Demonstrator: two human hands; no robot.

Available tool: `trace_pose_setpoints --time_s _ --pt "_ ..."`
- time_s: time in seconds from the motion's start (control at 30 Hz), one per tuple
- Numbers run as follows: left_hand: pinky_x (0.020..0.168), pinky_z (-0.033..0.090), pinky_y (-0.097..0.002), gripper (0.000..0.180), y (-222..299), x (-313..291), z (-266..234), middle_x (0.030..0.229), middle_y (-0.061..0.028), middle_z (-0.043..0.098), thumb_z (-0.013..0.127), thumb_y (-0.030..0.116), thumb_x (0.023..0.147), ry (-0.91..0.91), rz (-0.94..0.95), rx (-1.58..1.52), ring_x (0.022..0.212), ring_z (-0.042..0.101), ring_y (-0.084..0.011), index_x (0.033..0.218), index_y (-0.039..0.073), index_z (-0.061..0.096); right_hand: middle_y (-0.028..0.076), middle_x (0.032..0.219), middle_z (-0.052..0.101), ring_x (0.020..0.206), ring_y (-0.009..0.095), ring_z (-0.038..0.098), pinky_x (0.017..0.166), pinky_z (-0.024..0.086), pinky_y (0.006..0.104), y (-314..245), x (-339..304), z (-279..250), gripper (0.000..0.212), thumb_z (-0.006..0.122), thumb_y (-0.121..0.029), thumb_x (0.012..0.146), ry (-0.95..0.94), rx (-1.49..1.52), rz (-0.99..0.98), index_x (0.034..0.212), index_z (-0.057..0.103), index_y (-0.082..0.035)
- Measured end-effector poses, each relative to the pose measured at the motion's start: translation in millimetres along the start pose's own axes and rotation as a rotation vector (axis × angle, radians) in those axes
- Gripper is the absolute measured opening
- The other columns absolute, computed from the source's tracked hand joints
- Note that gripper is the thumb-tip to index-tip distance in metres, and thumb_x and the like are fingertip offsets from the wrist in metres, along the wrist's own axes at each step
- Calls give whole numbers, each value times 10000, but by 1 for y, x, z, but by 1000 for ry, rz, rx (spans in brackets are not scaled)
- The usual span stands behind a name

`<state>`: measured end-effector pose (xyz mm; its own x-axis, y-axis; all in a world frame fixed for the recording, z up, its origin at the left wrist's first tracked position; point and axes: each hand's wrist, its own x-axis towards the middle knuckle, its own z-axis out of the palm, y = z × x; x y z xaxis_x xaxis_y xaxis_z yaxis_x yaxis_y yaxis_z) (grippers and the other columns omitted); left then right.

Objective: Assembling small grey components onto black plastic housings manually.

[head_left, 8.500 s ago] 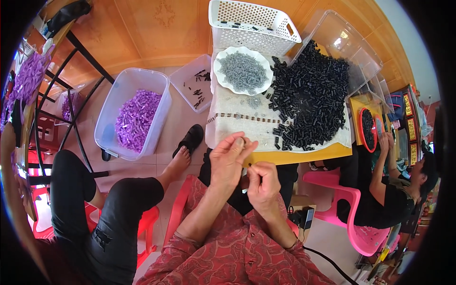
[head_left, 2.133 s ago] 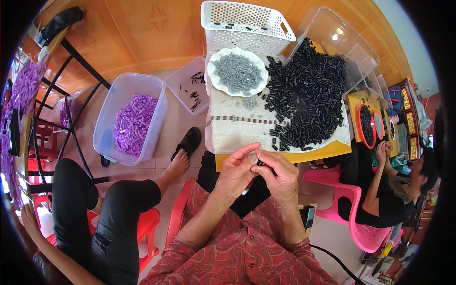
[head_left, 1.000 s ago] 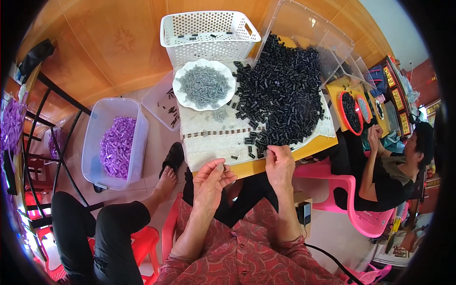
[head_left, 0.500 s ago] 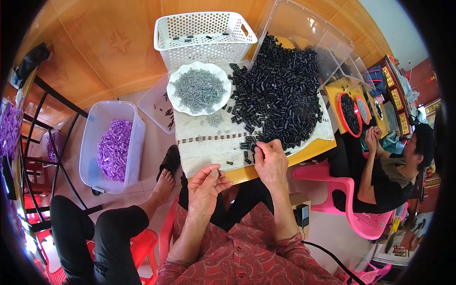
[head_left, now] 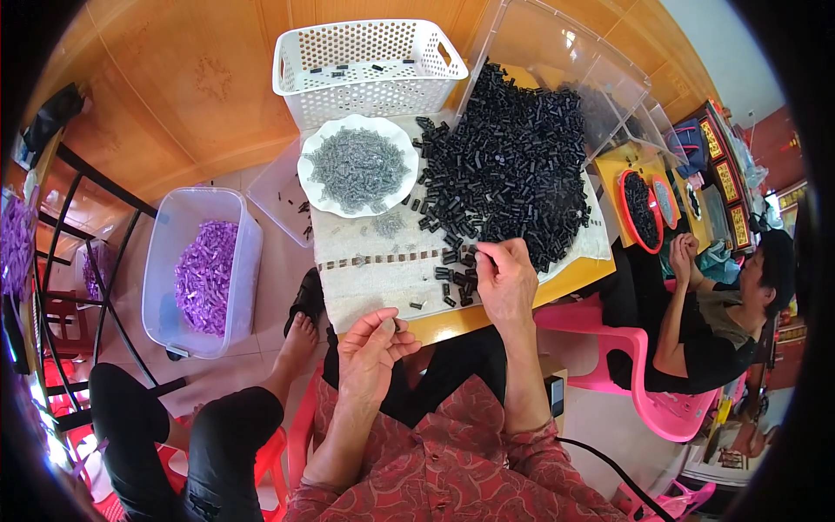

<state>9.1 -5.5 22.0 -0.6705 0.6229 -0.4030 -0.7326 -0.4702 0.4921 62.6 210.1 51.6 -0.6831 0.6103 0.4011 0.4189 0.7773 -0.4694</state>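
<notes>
My left hand (head_left: pixel 370 352) is held just off the table's front edge, thumb and fingers pinched on a small dark piece (head_left: pixel 400 326) that they mostly cover. At the near side of a big heap of short black plastic tube-like pieces (head_left: pixel 522 161), my right hand (head_left: pixel 509 283) has its thumb and forefinger closed together. Whether a piece sits between those fingertips is hidden. Several loose black pieces (head_left: pixel 448 290) lie on the pale cloth (head_left: pixel 361 291) between the hands. Small clear pieces (head_left: pixel 358 165) fill a white scalloped plate (head_left: pixel 311 193) farther back.
A white perforated basket (head_left: pixel 365 100) stands behind the plate. A clear bin (head_left: pixel 600 78) lies tipped beside the heap. On the left floor is a tub (head_left: pixel 248 278) of purple pieces. A seated person's legs (head_left: pixel 217 444) are left; another person (head_left: pixel 687 322) sits right beside a pink chair (head_left: pixel 644 383).
My right hand has shifted slightly right and up, toward the heap. The left hand has lowered slightly, its fingers still pinched. The view has turned a little.
</notes>
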Motion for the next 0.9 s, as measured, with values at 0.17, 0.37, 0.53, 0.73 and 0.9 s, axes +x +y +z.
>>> trace_pose_setpoints --time_s 0.17,0.37,0.53,0.73,0.9 --pt "736 586 -388 190 0 0 0 938 -113 657 548 70 947 -2 3 8 800 673 -206 1107 -13 606 80 860 563 787 276 597 643 491 407 -11 16 10 127 687 -110 787 -111 -93 22 911 697 -91" --pt "729 587 -381 196 0 0 2 939 -111 655 547 69 947 -10 -4 4 799 674 -205 1115 -17 601 78 865 558 815 275 595 660 494 412 -9 23 16 134 696 -111 775 -163 -140 32 908 700 -93" --pt "725 588 -372 187 1 0 1 942 -109 652 547 62 945 -5 -6 9 798 675 -201 1107 -12 603 72 855 567 797 276 602 660 492 405 -9 22 13 86 687 -90 778 -193 -79 15 863 677 -82" --pt "724 587 -369 186 0 1 -1 941 -104 654 552 67 944 -15 -8 8 801 676 -202 1107 -7 605 81 840 587 752 287 612 661 487 393 -2 16 11 75 663 -56 781 -104 94 55 855 661 -69" --pt "724 587 -367 190 -1 0 -1 940 -101 656 551 70 945 -22 -8 5 802 676 -198 1111 -5 605 83 851 583 793 284 608 677 488 403 -3 17 13 97 680 -60 767 -111 -28 7 864 677 -67"
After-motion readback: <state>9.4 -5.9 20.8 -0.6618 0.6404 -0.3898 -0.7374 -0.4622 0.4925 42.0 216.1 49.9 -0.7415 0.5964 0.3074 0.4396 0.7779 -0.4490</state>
